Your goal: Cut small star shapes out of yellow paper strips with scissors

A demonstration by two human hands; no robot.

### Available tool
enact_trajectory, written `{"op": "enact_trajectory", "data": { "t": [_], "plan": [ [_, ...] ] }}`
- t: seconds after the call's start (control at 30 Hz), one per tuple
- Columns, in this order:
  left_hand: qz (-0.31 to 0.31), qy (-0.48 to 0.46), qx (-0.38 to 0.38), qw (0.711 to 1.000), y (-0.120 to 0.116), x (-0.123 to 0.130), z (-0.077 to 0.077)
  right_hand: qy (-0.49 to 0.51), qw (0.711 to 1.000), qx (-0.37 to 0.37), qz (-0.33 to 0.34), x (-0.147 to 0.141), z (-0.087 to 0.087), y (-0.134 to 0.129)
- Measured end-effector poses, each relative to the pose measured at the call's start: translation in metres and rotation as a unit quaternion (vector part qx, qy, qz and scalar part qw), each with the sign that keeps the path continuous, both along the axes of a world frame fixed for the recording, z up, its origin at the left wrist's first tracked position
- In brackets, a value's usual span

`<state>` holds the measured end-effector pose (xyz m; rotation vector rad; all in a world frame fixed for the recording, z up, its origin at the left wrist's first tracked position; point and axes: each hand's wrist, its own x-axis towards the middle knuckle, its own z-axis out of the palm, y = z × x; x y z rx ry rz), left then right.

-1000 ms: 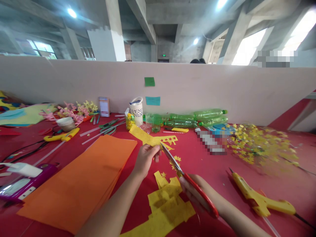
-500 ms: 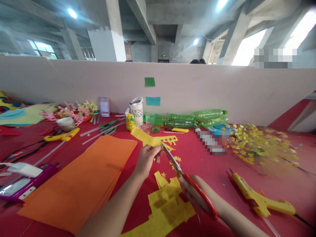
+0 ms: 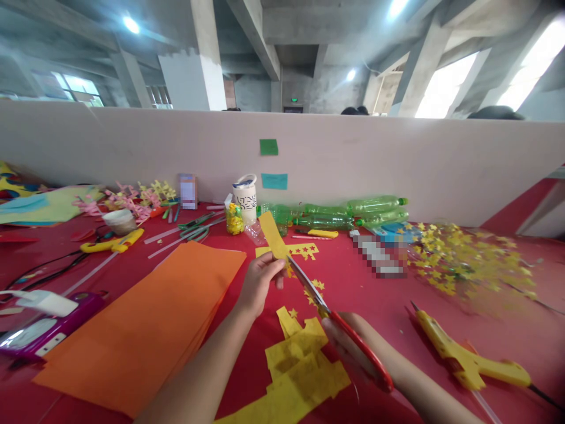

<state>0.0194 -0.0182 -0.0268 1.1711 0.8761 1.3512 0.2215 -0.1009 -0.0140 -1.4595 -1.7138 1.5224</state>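
Observation:
My left hand [image 3: 261, 280] pinches a narrow strip of yellow felt-like sheet [image 3: 272, 233] between thumb and fingers, its free end pointing up and away from me. My right hand [image 3: 348, 337] grips red-handled scissors [image 3: 359, 348], whose blades reach up to the strip beside my left fingertips. Several small yellow stars [image 3: 315, 288] lie on the red table just beyond the blades. A yellow strip with star-shaped holes [image 3: 306, 249] lies behind them. Below my hands spreads a pile of yellow offcuts [image 3: 304, 368].
Orange sheets [image 3: 150, 324] lie to the left, next to a purple power strip [image 3: 73, 324]. A yellow glue gun [image 3: 468, 350] rests at right; another glue gun [image 3: 112, 241] is at far left. Green bottles [image 3: 353, 213], a white tumbler [image 3: 245, 197] and a star bunch [image 3: 459, 253] stand behind.
The yellow strip in my left hand has turned, its free end swinging from upper left to more upright. Both hands and the scissors stay nearly in place.

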Motion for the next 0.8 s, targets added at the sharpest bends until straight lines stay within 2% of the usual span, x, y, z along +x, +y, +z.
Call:
{"op": "enact_trajectory", "data": {
  "t": [0.2,0.4,0.63,0.8],
  "plan": [
    [0.015,-0.012,-0.003,1.0,-0.001,0.0,0.006,-0.008,1.0,0.0,-0.013,-0.001,-0.002,-0.001],
    [-0.066,0.007,-0.006,0.998,-0.007,0.004,0.008,-0.012,0.998,0.038,-0.038,-0.005,-0.006,0.0],
    [-0.005,-0.028,-0.017,0.999,-0.003,0.003,0.007,-0.018,0.998,0.049,-0.019,0.0,-0.015,0.002],
    [-0.006,-0.024,0.005,1.0,-0.003,0.001,0.008,-0.013,0.999,0.03,-0.008,0.001,-0.01,0.002]
  ]
}}
